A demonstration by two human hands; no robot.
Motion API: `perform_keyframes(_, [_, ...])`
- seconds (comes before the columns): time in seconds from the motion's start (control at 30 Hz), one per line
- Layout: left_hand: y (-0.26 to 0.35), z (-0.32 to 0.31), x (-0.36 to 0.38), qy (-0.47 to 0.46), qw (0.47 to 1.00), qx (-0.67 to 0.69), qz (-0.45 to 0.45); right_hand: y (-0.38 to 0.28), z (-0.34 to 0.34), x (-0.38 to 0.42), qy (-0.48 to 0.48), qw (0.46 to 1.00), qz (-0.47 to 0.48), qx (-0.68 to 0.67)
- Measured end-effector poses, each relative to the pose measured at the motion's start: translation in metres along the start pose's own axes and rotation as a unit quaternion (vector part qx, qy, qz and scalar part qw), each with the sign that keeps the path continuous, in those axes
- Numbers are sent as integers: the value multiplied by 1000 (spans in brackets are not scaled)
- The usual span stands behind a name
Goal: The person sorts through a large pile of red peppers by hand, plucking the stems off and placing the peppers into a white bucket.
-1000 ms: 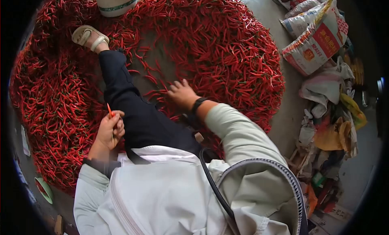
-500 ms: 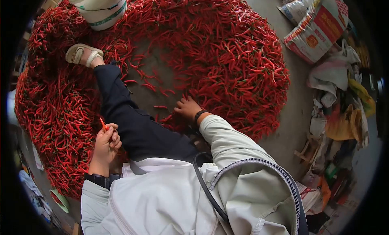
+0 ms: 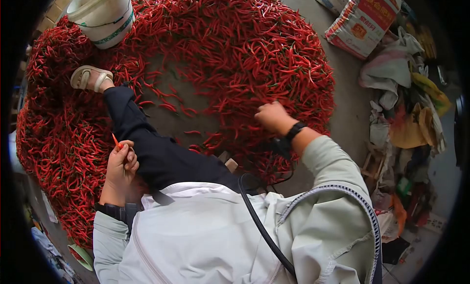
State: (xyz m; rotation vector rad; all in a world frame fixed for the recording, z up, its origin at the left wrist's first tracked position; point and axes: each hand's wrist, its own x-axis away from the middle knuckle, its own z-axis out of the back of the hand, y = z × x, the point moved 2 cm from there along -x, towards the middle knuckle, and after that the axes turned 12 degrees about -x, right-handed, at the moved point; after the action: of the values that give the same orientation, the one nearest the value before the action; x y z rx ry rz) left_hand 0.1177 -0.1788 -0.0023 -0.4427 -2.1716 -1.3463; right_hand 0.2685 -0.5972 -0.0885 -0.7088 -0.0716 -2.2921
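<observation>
A red chili pepper [image 3: 115, 139] stands up between the thumb and curled fingers of my left hand [image 3: 121, 161], above my thigh's left side. My right hand [image 3: 275, 116] hovers at or touches the right part of the large chili pile [image 3: 235, 54]; its fingers are bent and slightly blurred, and whatever lies under them is hidden. Loose chilies [image 3: 167, 107] lie on the grey floor between my leg and the pile.
A white bucket [image 3: 105, 20] stands at the upper left, near my sandalled foot [image 3: 92, 79]. Printed sacks [image 3: 364, 24] lean at the upper right, with cloths and bags [image 3: 389, 71] below. A green-rimmed bowl [image 3: 81, 256] is at the lower left.
My right hand has moved right, away from my leg and over the pile. My left hand keeps the chili in nearly the same place. The view has shifted slightly.
</observation>
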Motion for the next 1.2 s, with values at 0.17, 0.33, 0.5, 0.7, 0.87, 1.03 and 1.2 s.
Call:
perform_keyframes(0.17, [-2,-15,-4,-17,1000,2,6,32,87,39,-117,979,-168,-25])
perform_keyframes(0.33, [-2,-17,1,-27,1000,1,-2,67,94,-10,197,953,-222,-67])
perform_keyframes(0.5, [0,-11,7,-24,1000,13,-11,91,73,-50,257,914,-308,62])
perform_keyframes(0.7, [-2,-8,7,-15,999,24,-19,98,76,-39,200,887,-414,22])
perform_keyframes(0.87, [-3,-11,4,-31,999,34,-16,96,80,-21,267,887,-372,-66])
perform_keyframes(1.03, [-1,-16,1,-52,997,45,-25,70,85,-10,381,863,-240,-231])
perform_keyframes(1.2, [2,-37,-4,-90,994,45,-38,-50,111,-30,406,816,58,-408])
